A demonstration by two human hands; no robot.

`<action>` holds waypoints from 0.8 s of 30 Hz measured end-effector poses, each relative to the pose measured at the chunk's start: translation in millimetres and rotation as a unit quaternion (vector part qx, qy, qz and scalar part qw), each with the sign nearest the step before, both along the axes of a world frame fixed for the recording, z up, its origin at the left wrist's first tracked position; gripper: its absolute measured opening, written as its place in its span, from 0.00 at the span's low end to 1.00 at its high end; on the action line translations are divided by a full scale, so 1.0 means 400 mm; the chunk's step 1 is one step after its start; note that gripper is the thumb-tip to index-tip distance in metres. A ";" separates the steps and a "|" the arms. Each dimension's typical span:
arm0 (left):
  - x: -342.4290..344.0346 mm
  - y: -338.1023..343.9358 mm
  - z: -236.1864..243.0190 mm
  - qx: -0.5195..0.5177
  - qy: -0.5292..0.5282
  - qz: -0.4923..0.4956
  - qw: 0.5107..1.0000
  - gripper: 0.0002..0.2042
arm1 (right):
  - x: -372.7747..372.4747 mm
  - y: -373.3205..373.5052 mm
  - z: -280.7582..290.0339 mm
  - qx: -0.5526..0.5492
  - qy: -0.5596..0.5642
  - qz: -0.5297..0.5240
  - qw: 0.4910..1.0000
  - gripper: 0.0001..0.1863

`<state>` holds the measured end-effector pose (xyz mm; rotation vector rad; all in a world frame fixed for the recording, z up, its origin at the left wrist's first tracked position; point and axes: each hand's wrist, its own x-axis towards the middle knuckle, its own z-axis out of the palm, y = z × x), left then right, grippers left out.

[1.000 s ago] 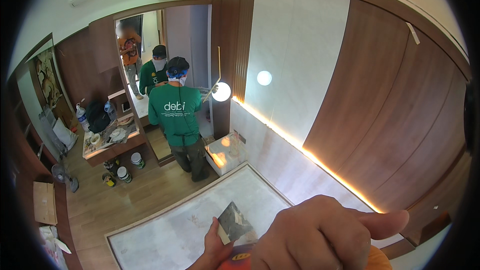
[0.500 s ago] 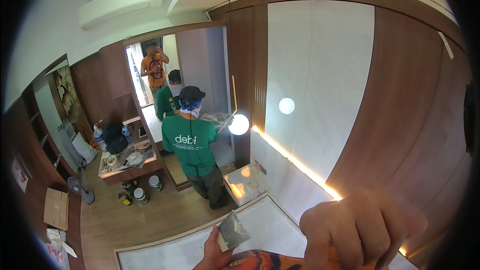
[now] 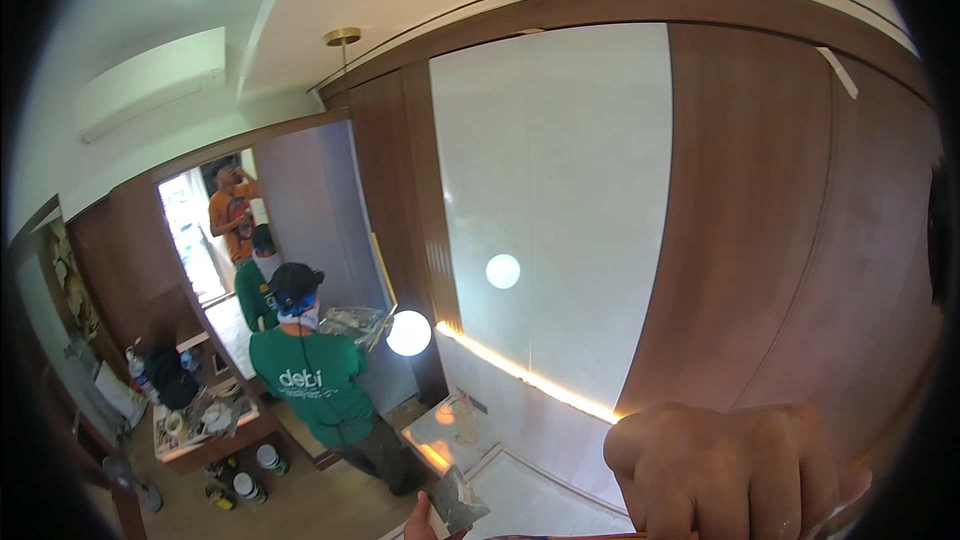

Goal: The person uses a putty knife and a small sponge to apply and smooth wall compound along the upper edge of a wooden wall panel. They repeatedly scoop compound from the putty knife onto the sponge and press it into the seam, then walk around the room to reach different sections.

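Note:
At the lower edge, my left hand [image 3: 419,523] is closed on a wide, flat putty knife [image 3: 459,502] whose greyish blade is smeared and tilted upward. Only the thumb side of that hand shows. Large and close at the lower right, my right hand [image 3: 725,470] is raised with its fingers curled in. Its knuckles face me, and whatever those fingers hold, if anything, is hidden. Behind the putty knife lies a pale, wood-edged surface [image 3: 540,489].
A co-worker in a green shirt [image 3: 310,380] stands by a mirror [image 3: 225,240], holding a board. A glowing globe lamp [image 3: 409,333] hangs beside them. A cluttered desk [image 3: 190,455] stands left, with paint cans [image 3: 248,487] below. A lit strip [image 3: 530,376] runs along the panelled wall.
The view has turned up and to the right, so the room sits further left and lower. My left hand and the putty knife now show less, at the lower edge. My right hand stays curled.

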<state>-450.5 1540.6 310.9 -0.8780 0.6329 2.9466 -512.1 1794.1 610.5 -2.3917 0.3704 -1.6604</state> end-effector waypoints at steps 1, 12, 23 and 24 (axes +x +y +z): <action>-0.011 -0.006 -0.002 -0.045 0.010 -0.016 0.999 0.27 | 0.001 -0.010 0.001 -0.012 -0.004 -0.003 1.000 0.32; -0.129 -0.144 0.017 -0.197 0.101 -0.213 0.952 0.26 | -0.004 -0.124 0.047 -0.007 0.058 -0.084 0.995 0.23; -0.184 -0.288 -0.085 -0.032 0.085 -0.254 0.963 0.27 | -0.198 -0.265 -0.707 0.254 -0.527 -0.488 0.648 0.09; -0.194 -0.300 -0.100 -0.024 0.108 -0.272 0.956 0.26 | -0.176 -0.298 -0.772 0.292 -0.622 -0.411 0.600 0.10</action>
